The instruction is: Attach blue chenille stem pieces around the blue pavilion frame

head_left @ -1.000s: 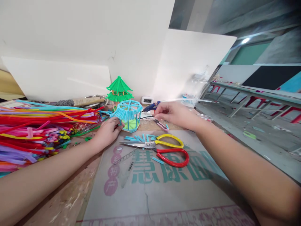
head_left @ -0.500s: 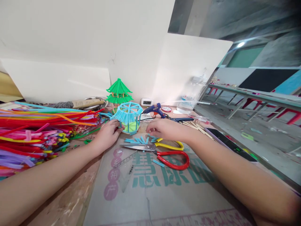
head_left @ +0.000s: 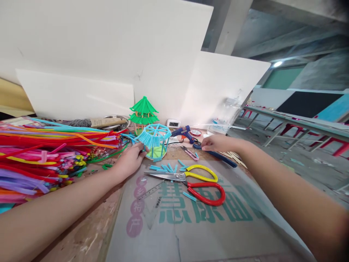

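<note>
My left hand [head_left: 133, 159] grips the lower left edge of a small light-blue pavilion model [head_left: 156, 139] made of straw-like pieces with a green floor. My right hand [head_left: 216, 143] reaches to the right of it, its fingers closed on the end of a dark blue-handled tool [head_left: 218, 154] lying on the table. A blue glue gun [head_left: 184, 132] lies just behind that hand. Several short light-blue cut pieces [head_left: 167, 167] lie in front of the model, beside scissors [head_left: 196, 179] with one yellow and one red handle.
A large pile of coloured pipe cleaners [head_left: 40, 153] fills the left. A green pagoda model [head_left: 143, 111] and a small clock [head_left: 173, 123] stand by the white boards. Pink clippers [head_left: 191, 153], wooden sticks [head_left: 235, 157] and a clear ruler [head_left: 148, 198] lie on the printed cardboard [head_left: 207, 225].
My right hand left the blue pieces by the scissors and moved right and back onto the dark blue tool. My left hand stayed on the pavilion model.
</note>
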Tool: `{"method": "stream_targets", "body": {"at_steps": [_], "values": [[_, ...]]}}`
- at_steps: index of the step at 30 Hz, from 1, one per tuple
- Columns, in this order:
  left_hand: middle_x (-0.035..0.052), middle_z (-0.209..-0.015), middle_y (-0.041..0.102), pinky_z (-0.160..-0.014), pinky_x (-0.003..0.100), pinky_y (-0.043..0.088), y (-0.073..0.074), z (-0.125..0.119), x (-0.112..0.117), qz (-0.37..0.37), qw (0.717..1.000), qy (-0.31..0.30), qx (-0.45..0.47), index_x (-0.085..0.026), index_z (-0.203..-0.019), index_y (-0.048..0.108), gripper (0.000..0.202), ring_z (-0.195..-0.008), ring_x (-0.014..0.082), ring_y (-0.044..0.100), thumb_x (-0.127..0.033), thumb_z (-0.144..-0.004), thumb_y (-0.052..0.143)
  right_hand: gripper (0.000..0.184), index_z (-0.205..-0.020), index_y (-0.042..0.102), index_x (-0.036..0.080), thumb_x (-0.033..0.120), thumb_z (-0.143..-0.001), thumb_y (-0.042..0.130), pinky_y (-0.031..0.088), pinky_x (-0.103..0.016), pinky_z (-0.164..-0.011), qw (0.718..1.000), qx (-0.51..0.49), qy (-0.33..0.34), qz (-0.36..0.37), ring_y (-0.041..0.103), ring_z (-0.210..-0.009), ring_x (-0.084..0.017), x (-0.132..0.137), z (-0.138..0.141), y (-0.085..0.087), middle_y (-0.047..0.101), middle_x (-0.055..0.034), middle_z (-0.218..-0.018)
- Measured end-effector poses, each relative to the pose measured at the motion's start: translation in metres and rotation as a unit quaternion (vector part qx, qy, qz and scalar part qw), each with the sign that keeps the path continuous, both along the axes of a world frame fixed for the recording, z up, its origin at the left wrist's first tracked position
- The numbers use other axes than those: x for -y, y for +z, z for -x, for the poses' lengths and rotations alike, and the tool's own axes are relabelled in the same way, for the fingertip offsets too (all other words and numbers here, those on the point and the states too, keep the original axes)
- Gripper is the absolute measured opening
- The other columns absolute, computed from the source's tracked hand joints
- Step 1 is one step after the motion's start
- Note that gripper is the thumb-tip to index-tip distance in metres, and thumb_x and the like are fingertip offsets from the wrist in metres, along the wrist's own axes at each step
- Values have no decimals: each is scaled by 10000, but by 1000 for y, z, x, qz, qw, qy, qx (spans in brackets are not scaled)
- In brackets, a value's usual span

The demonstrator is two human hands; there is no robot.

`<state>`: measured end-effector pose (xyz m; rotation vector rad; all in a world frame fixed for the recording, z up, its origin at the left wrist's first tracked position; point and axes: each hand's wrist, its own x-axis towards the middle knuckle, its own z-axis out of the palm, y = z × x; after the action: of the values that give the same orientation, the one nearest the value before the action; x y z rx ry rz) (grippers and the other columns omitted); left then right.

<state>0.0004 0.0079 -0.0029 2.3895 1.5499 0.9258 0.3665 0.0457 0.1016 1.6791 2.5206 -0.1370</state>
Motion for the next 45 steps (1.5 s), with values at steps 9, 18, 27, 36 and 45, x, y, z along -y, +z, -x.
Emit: {"method": "stream_targets", "body": {"at_steps": [9,18,27,36,45], "values": [[70,-940,671,-803,355,481,-1,-1,0,-6,1000,-8,26,-213,-814,554,142,-898,245,634,-253,-896,444,430,-1163,645,141,437,-858,587,454,-290,-742,988,-82,-78,-103,646,-922,-237,-45,18,-23,704,-129,-1112],[81,-947,668,-794,363,464,-2,-1,0,-16,1000,-1,-2,-211,-841,585,166,-927,263,627,-240,-904,435,363,-1048,676,105,351,-782,674,465,-281,-717,977,-140,-115,-110,655,-863,-236,-69,47,-54,731,-111,-972],[88,-957,655,-793,368,460,-1,-1,0,-14,1000,1,-1,-202,-852,571,151,-904,257,615,-238,-903,433,303,-1000,676,121,374,-857,591,481,-269,-647,957,-216,-152,-117,669,-728,-199,-45,44,-36,743,-98,-865],[85,-955,652,-789,368,462,0,-1,0,-14,1000,-11,6,-204,-807,554,149,-894,251,614,-238,-898,440,311,-1020,679,129,375,-832,654,487,-284,-724,956,-203,-168,-132,669,-885,-235,-55,45,-47,736,-109,-994],[97,-979,644,-851,390,455,3,-2,3,-22,999,-22,11,-190,-864,587,164,-948,260,602,-200,-898,427,412,-1090,650,109,388,-789,689,464,-281,-712,974,-126,-149,-113,662,-884,-246,-75,50,-56,723,-144,-1038]]}}
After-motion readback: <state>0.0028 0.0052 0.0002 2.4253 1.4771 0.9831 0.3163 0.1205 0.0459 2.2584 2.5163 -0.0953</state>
